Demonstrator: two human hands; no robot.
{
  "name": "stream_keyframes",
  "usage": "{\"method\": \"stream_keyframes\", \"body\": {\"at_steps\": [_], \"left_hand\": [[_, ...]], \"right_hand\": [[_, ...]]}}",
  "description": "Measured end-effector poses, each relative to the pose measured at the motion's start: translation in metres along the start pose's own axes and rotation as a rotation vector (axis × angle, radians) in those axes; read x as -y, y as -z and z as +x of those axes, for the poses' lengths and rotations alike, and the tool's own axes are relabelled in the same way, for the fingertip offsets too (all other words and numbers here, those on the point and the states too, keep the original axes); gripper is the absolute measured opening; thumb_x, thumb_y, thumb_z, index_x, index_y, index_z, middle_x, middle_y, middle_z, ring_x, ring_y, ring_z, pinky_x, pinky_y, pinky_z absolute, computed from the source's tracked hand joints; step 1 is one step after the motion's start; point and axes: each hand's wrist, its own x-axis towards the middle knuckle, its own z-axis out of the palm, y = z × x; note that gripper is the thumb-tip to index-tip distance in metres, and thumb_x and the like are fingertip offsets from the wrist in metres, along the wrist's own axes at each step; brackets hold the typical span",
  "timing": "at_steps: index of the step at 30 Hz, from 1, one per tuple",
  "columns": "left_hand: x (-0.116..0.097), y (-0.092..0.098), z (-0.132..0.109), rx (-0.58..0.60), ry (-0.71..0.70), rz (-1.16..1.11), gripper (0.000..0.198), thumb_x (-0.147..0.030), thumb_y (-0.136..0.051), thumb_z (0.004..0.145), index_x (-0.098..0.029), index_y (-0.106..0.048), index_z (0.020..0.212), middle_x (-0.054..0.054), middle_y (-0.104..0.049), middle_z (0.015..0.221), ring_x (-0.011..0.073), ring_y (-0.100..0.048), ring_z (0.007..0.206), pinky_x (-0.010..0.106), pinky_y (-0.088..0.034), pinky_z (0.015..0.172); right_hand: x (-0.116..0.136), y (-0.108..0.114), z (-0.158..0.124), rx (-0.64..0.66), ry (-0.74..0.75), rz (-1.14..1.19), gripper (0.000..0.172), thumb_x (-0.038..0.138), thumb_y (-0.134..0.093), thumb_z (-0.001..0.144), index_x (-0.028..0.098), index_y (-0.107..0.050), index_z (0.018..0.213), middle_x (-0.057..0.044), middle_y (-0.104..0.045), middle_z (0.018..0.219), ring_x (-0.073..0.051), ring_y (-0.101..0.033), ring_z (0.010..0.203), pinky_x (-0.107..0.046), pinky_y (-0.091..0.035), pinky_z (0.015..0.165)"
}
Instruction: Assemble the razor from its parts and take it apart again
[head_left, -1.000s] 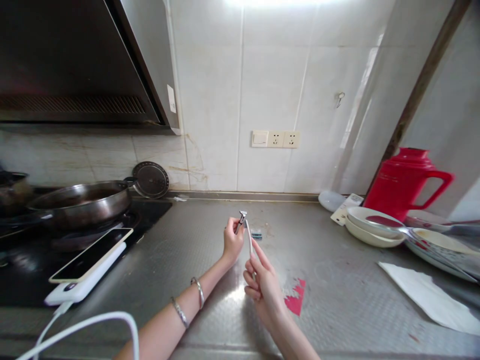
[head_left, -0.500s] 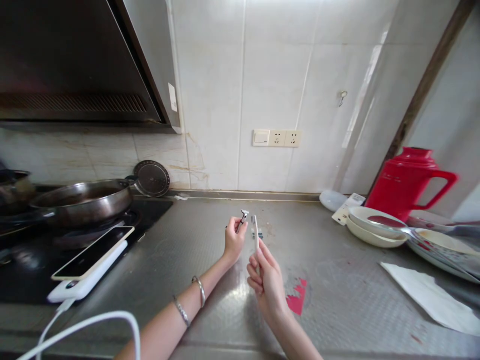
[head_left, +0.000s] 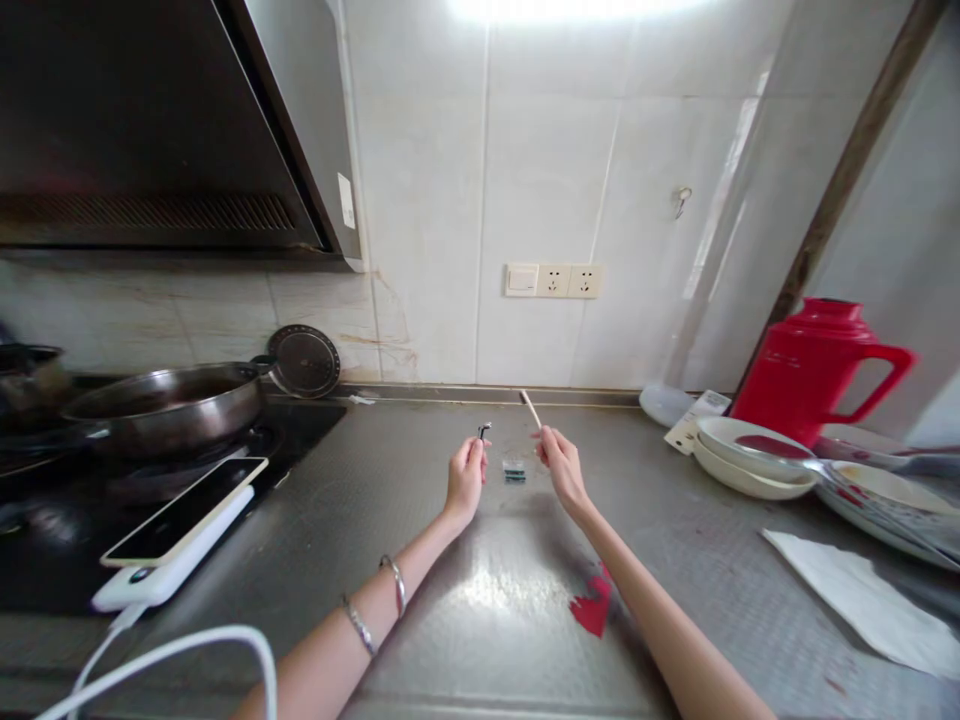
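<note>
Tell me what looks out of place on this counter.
A phone on a white power bank lies at the black cooktop's edge, close to the pan: odd beside a burner. A ragged red patch marks the steel counter.

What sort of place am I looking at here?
Most likely a home kitchen: a pan on a stove, a range hood above it, and stacked dishes on the steel counter.

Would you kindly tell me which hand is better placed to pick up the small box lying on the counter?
Probably the right hand: it hovers slightly nearer the small box, pinching only a thin stick. The left hand grips a metal tool.
</note>
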Motion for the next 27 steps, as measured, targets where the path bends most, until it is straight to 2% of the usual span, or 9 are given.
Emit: {"method": "stream_keyframes", "body": {"at_steps": [3,6,11,17,27], "left_hand": [[0.001,0.000,0.000,0.073,0.155,-0.145,0.031,-0.046,-0.049,0.079,-0.016,-0.052,0.074,-0.007,-0.034,0.050,0.0049,-0.030,0.038,0.017,-0.024,0.035],[0.002,-0.001,-0.002,0.149,0.292,-0.245,0.030,-0.045,-0.051,0.078,-0.016,-0.050,0.071,-0.008,-0.030,0.047,0.0034,-0.024,0.034,0.016,-0.017,0.032],[0.000,-0.005,-0.005,0.246,0.424,-0.376,0.027,-0.040,-0.048,0.079,-0.016,-0.048,0.068,-0.009,-0.027,0.043,0.0033,-0.018,0.030,0.016,-0.012,0.030],[-0.004,-0.005,-0.007,0.421,0.547,-0.590,0.020,-0.030,-0.044,0.081,-0.016,-0.046,0.067,-0.009,-0.023,0.044,0.0041,-0.013,0.032,0.015,-0.012,0.029],[-0.008,-0.002,-0.009,0.628,0.720,-0.825,0.021,-0.027,-0.042,0.081,-0.016,-0.043,0.063,-0.009,-0.016,0.047,0.0040,-0.009,0.033,0.015,-0.010,0.030]], "right_hand": [[-0.018,0.005,-0.003,0.035,-0.045,-0.171,0.060,0.063,-0.034,0.079,0.016,-0.053,0.046,0.001,-0.038,0.041,-0.012,-0.036,0.043,-0.024,-0.026,0.046],[-0.019,0.003,-0.008,0.024,-0.023,-0.293,0.061,0.065,-0.033,0.078,0.019,-0.047,0.040,0.001,-0.038,0.037,-0.012,-0.037,0.041,-0.025,-0.026,0.046],[-0.016,-0.004,-0.011,0.025,-0.015,-0.339,0.060,0.062,-0.031,0.080,0.019,-0.043,0.039,0.002,-0.036,0.037,-0.012,-0.037,0.040,-0.025,-0.025,0.047],[-0.023,-0.001,-0.012,0.014,0.002,-0.334,0.059,0.060,-0.032,0.081,0.019,-0.043,0.041,0.002,-0.036,0.038,-0.012,-0.037,0.042,-0.024,-0.025,0.048],[-0.020,-0.005,-0.016,0.005,0.007,-0.275,0.058,0.061,-0.032,0.080,0.018,-0.045,0.044,0.002,-0.038,0.041,-0.012,-0.037,0.044,-0.024,-0.027,0.050]]}}
